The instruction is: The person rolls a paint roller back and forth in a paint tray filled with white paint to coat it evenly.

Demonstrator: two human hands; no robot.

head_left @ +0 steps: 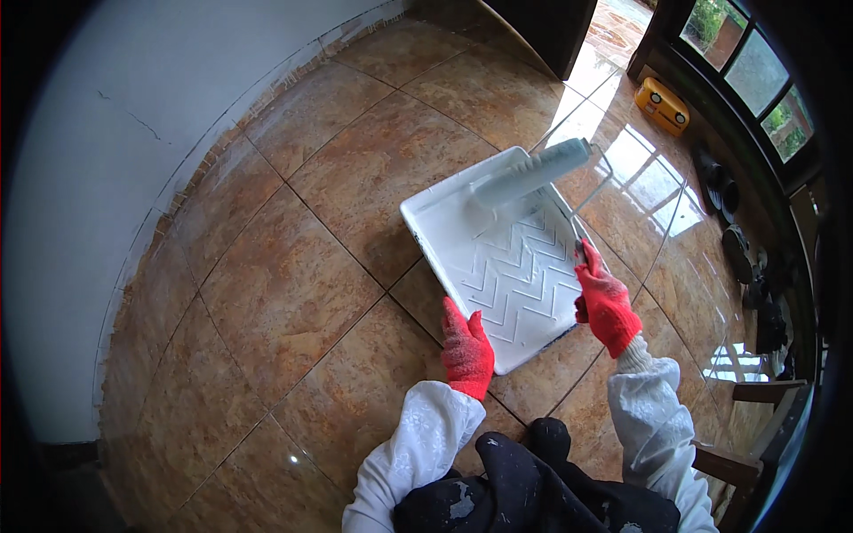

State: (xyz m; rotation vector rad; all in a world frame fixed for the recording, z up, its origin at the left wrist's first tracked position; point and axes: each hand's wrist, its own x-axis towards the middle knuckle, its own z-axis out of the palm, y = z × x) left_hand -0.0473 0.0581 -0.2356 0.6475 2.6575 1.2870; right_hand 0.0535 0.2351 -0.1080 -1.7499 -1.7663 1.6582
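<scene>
A white paint tray (524,289) with raised zigzag ribs lies at a slant on the tiled floor in front of me, coated in white paint. In a red glove, my left hand (466,351) grips the tray's near left edge, its thumb over the rim. My right hand (606,306), gloved the same way, is closed around the handle of a paint roller (533,173). The roller's pale, wet-looking sleeve slants across the tray's far end, its right end reaching over the rim. Its bent wire frame runs back along the tray's right side. Most of the handle is hidden in my fist.
Brown glossy tiles (293,266) surround the tray. On the left curves a white wall (133,160) with a rough lower edge. A dark door (546,31) stands at the back. A yellow case (662,105) and several dark shoes (737,253) line the right. Wooden furniture (769,391) stands near right.
</scene>
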